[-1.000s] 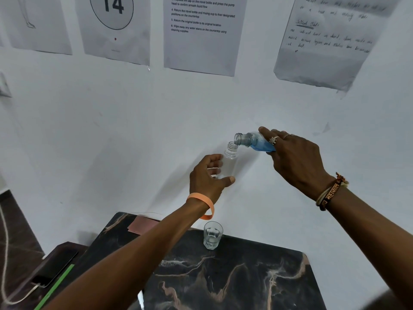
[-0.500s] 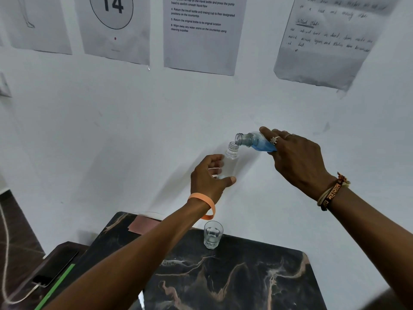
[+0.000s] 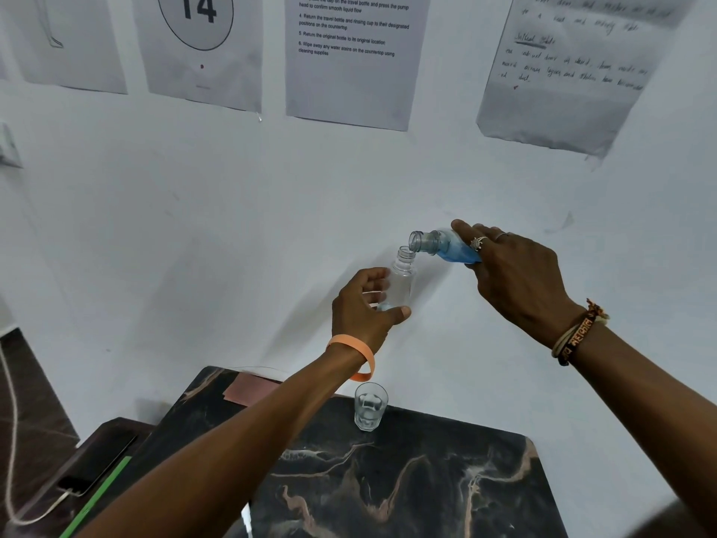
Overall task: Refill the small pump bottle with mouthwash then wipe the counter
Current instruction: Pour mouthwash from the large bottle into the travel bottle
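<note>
Marble counter (image 3: pixel 388 479) holds glass (image 3: pixel 370 406) (water inside).

Layout: counter (image 3: pixel 407 479) near centre, far edge against the wall (image 3: pixel 194 227). Glass (image 3: pixel 370 407) upright on the counter at its far edge, left of middle. Flat sheet (image 3: pixel 248 390) on the far-left corner. Low side table (image 3: pixel 104 432) left of the counter; phone (image 3: pixel 97 464) lies on it, cable (image 3: pixel 11 421) runs from the phone's near end off left. Both hands are up above the far edge, in front of the wall. Left hand (image 3: pixel 362 308) holds the small bottle (image 3: pixel 401 281) upright, directly above the glass. Right hand (image 3: pixel 516 273) holds the mouthwash bottle (image 3: pixel 446 246) tilted, its mouth just above-right of the small bottle's mouth; contact unclear. Papers (image 3: pixel 353 60) in a row on the wall above.
</note>
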The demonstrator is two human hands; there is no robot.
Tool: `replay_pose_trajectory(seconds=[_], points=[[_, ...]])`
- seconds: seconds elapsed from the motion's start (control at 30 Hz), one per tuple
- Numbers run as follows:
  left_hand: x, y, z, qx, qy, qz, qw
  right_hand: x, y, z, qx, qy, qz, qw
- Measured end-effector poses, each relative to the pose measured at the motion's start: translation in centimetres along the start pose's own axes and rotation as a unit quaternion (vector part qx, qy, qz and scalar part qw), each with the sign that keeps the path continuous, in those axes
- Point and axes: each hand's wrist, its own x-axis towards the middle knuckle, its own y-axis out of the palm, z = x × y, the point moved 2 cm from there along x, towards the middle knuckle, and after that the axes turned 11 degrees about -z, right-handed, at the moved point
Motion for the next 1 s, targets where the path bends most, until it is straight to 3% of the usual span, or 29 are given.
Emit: replay_pose_trajectory(seconds=[1.0], points=[[0.04,-0.23,0.40,-0.007,0.002,0.000,1.000,0.18,-0.32,0.33,-0.005,0.006,0.020,1.000]])
